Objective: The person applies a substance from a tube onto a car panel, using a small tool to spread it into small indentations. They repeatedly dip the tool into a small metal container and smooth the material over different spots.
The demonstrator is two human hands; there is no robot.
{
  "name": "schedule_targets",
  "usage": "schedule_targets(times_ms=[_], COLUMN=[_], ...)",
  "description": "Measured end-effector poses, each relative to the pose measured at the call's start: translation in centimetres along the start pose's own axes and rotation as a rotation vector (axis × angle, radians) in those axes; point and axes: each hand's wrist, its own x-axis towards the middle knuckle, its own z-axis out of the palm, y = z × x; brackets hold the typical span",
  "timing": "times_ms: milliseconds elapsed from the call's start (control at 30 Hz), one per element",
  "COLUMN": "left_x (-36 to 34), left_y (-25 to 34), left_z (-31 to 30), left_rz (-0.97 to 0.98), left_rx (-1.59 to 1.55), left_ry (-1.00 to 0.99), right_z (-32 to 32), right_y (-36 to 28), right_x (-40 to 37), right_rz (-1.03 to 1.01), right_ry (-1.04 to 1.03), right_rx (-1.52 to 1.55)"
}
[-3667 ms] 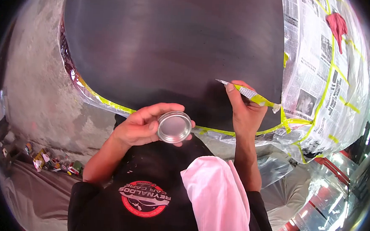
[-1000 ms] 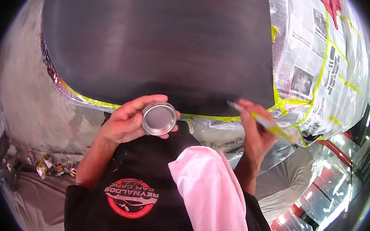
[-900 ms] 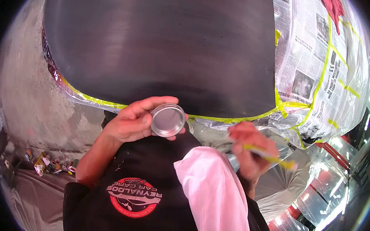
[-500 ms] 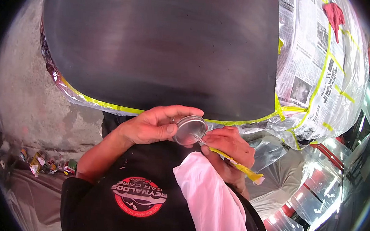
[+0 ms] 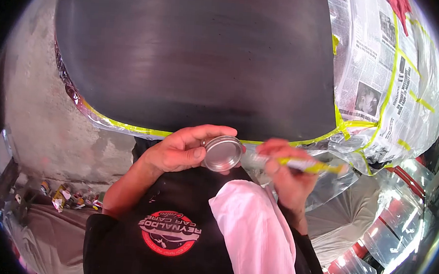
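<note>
The left hand (image 5: 178, 153) is gripping a tin (image 5: 222, 153) by its rim, its round face turned toward the camera. The right hand (image 5: 288, 179) is pinching a blurred, yellow-taped stick (image 5: 303, 165), its tip just beside the tin. The shirt (image 5: 171, 232) logo is showing "REYNALDOS CAR CARE". The newspaper (image 5: 369, 71) print is too small to read.

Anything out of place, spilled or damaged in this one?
Only the litter scattered at lower left. The left hand holds the small tin, the right hand the taped stick; no spill shows.
</note>
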Motion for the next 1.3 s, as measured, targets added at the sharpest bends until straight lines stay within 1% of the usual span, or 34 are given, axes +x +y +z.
schedule_targets(times_ms=[33,67,133,167,233,267,333,367,467,567,900,967,1100,1167,1300], left_x=[-0.2,-0.6,-1.1,-1.5,-2.2,-2.7,-3.3,-3.7,-4.3,-4.8,-5.2,-5.2,-5.1,-5.0,-5.0], left_y=[-0.2,-0.2,-0.3,-0.3,-0.4,-0.4,-0.4,-0.7,-1.1,-1.2,-1.4,-1.4,-1.5,-1.4,-1.4], left_z=[-0.1,-0.4,-0.4,-0.2,0.0,0.0,-0.1,-0.2,-0.3,-0.3,0.0,0.1,0.2,0.2,0.4], left_rz=[-0.005,0.003,0.014,0.042,0.080,0.085,0.097,0.118,0.137,0.134,0.146,0.147,0.155,0.156,0.147], left_rx=[0.005,0.010,0.019,0.008,0.001,-0.002,0.000,0.005,0.006,0.010,0.029,0.029,0.022,0.027,0.029], left_ry=[0.002,-0.001,-0.005,0.001,0.015,0.025,0.034,0.044,0.065,0.081,0.075,0.076,0.068,0.067,0.072], right_z=[0.1,-0.1,-0.8,-1.0,-1.3,-1.5,-1.7,-1.6,-1.2,-1.1,-0.9,-0.9,-0.9,-1.0,-0.8], right_y=[-0.5,0.0,1.3,1.7,2.4,2.7,3.0,2.6,2.8,2.7,3.0,3.1,3.2,3.3,3.1], right_x=[1.1,2.3,4.6,5.3,6.5,6.8,7.3,7.2,6.9,6.9,6.6,6.7,6.7,6.8,6.7], right_rz=[0.025,0.023,0.085,0.082,0.069,0.069,-0.015,0.037,0.061,0.035,-0.035,-0.050,-0.046,-0.064,-0.034], right_ry=[0.073,0.075,0.145,0.141,0.003,-0.005,-0.050,-0.045,-0.020,-0.038,-0.039,-0.034,-0.036,-0.037,-0.036], right_rx=[-0.011,-0.006,-0.130,-0.130,-0.330,-0.330,-0.302,-0.358,-0.368,-0.457,-0.432,-0.382,-0.391,-0.470,-0.428])
